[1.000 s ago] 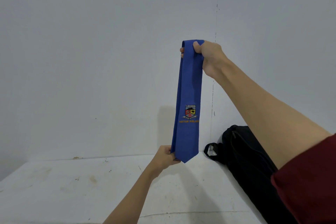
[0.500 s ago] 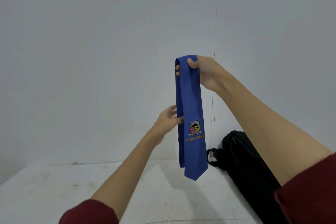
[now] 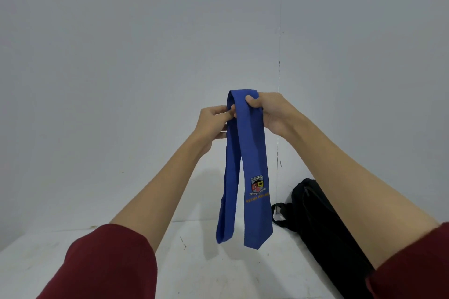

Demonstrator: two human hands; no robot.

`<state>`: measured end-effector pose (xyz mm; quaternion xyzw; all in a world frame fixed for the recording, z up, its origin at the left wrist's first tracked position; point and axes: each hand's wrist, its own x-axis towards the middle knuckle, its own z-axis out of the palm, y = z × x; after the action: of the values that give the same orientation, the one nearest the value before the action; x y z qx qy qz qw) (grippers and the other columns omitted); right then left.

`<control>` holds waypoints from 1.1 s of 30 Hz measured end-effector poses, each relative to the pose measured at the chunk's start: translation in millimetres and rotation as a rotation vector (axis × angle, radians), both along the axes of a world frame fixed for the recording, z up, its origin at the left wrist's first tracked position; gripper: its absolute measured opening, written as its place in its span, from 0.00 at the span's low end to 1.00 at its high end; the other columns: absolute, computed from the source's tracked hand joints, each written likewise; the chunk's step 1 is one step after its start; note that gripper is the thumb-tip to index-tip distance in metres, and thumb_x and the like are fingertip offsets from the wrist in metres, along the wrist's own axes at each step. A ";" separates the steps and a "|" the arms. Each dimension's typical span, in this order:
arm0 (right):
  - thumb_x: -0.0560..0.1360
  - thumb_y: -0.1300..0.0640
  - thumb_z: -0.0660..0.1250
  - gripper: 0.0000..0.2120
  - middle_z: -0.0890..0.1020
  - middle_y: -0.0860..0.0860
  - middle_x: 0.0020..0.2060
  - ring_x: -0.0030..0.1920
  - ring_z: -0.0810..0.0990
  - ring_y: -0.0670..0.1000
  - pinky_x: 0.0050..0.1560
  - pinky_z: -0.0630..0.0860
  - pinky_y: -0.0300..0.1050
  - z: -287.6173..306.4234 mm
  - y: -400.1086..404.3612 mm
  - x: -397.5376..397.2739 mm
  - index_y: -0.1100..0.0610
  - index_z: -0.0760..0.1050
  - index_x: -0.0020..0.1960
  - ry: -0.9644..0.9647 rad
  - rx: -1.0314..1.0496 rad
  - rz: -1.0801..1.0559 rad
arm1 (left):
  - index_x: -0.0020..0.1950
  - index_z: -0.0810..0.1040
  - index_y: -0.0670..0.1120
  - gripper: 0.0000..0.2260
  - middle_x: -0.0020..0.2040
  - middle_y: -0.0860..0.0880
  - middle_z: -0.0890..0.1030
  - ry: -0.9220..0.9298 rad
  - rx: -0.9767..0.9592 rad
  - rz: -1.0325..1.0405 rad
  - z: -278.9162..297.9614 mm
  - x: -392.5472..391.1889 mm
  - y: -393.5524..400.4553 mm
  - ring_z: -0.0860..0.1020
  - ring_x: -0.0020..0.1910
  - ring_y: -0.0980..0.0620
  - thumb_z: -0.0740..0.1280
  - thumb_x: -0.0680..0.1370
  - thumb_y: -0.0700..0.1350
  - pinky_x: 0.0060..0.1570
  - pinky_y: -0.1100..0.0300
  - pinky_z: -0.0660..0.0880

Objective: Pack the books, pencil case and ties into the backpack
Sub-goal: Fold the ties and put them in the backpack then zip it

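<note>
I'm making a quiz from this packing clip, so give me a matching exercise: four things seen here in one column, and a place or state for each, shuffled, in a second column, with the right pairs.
Things:
1. blue tie
2. black backpack
3. left hand
4. right hand

Places or states:
A. lies on the white table by the wall
B. pinches the tie's left edge near the top fold
C. hangs folded in the air, crest facing the camera
D. grips the top fold, thumb in front

Pairs: 1-C, 2-A, 3-B, 4-D
</note>
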<state>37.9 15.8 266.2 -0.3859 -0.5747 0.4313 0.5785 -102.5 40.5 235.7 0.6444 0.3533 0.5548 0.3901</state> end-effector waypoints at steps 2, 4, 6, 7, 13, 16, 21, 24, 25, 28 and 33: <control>0.78 0.65 0.61 0.09 0.83 0.58 0.48 0.47 0.82 0.56 0.52 0.79 0.49 -3.3 3.6 -1.7 0.66 0.77 0.54 0.042 -0.043 -0.053 | 0.49 0.80 0.46 0.07 0.44 0.49 0.82 0.012 0.000 0.000 0.8 0.5 -0.2 0.80 0.40 0.51 0.65 0.79 0.47 0.36 0.62 0.78; 0.77 0.65 0.62 0.08 0.82 0.59 0.51 0.52 0.82 0.58 0.55 0.78 0.51 -4.6 7.2 -3.4 0.67 0.76 0.54 0.081 -0.080 -0.098 | 0.50 0.81 0.45 0.08 0.43 0.49 0.82 0.026 -0.002 0.022 0.8 1.4 -0.9 0.80 0.40 0.51 0.65 0.79 0.48 0.35 0.62 0.77; 0.76 0.66 0.63 0.04 0.82 0.60 0.53 0.54 0.81 0.59 0.58 0.77 0.53 -3.4 9.3 -5.2 0.65 0.76 0.50 0.099 -0.108 -0.116 | 0.49 0.81 0.43 0.10 0.43 0.48 0.82 0.022 -0.002 0.059 0.1 1.7 -0.2 0.79 0.39 0.51 0.65 0.78 0.49 0.35 0.62 0.77; 0.76 0.66 0.63 0.03 0.82 0.60 0.52 0.55 0.81 0.59 0.59 0.77 0.54 -2.6 9.4 -6.3 0.64 0.75 0.49 0.104 -0.119 -0.115 | 0.50 0.81 0.43 0.11 0.42 0.48 0.82 0.024 -0.003 0.076 -0.9 1.9 0.2 0.79 0.39 0.51 0.66 0.78 0.50 0.35 0.62 0.77; 0.75 0.66 0.64 0.12 0.82 0.60 0.53 0.55 0.81 0.59 0.58 0.77 0.55 2.2 7.1 -11.7 0.66 0.75 0.57 0.080 -0.119 -0.142 | 0.54 0.77 0.48 0.05 0.41 0.50 0.82 0.070 0.030 0.081 -1.5 2.8 -1.7 0.81 0.38 0.53 0.65 0.78 0.44 0.31 0.65 0.77; 0.75 0.66 0.65 0.12 0.81 0.60 0.54 0.55 0.80 0.59 0.57 0.77 0.54 0.5 4.8 -12.2 0.66 0.75 0.58 0.065 -0.119 -0.147 | 0.50 0.80 0.43 0.07 0.43 0.47 0.82 0.059 0.036 0.107 0.5 1.5 -0.4 0.81 0.36 0.52 0.64 0.79 0.44 0.29 0.66 0.76; 0.75 0.66 0.66 0.14 0.80 0.59 0.55 0.48 0.78 0.56 0.42 0.77 0.46 -4.8 1.1 -14.1 0.66 0.75 0.60 0.057 -0.121 -0.144 | 0.50 0.81 0.40 0.08 0.41 0.46 0.82 0.022 0.056 0.143 5.9 0.6 2.1 0.81 0.35 0.51 0.62 0.79 0.40 0.28 0.65 0.76; 0.74 0.66 0.66 0.13 0.80 0.58 0.55 0.48 0.78 0.56 0.39 0.76 0.45 -7.9 1.7 -14.4 0.66 0.76 0.58 0.069 -0.133 -0.157 | 0.49 0.81 0.39 0.09 0.42 0.46 0.82 0.030 0.065 0.132 8.4 -1.3 2.1 0.81 0.35 0.51 0.62 0.79 0.41 0.29 0.65 0.76; 0.74 0.66 0.67 0.13 0.80 0.58 0.56 0.49 0.78 0.56 0.40 0.76 0.46 -8.9 2.8 -14.7 0.65 0.76 0.58 0.075 -0.135 -0.161 | 0.50 0.81 0.39 0.09 0.42 0.46 0.82 0.033 0.063 0.123 8.8 -1.8 2.1 0.81 0.35 0.51 0.62 0.79 0.41 0.29 0.64 0.77; 0.73 0.67 0.68 0.14 0.80 0.58 0.57 0.54 0.78 0.57 0.51 0.77 0.50 -12.1 5.5 -16.6 0.66 0.76 0.59 0.099 -0.131 -0.180 | 0.51 0.80 0.38 0.09 0.42 0.45 0.82 0.043 0.052 0.095 9.5 -2.2 1.1 0.81 0.36 0.51 0.62 0.79 0.41 0.30 0.64 0.77; 0.72 0.68 0.68 0.09 0.81 0.59 0.55 0.55 0.79 0.57 0.56 0.77 0.52 -12.5 8.4 -17.6 0.65 0.78 0.53 0.130 -0.104 -0.196 | 0.52 0.81 0.40 0.10 0.46 0.45 0.83 0.068 0.038 0.064 4.4 -4.4 2.3 0.82 0.39 0.49 0.62 0.80 0.42 0.37 0.62 0.80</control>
<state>20.3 24.2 253.7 -0.4409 -0.4727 0.4259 0.6331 -106.9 42.8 240.1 0.6583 0.3762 0.5514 0.3478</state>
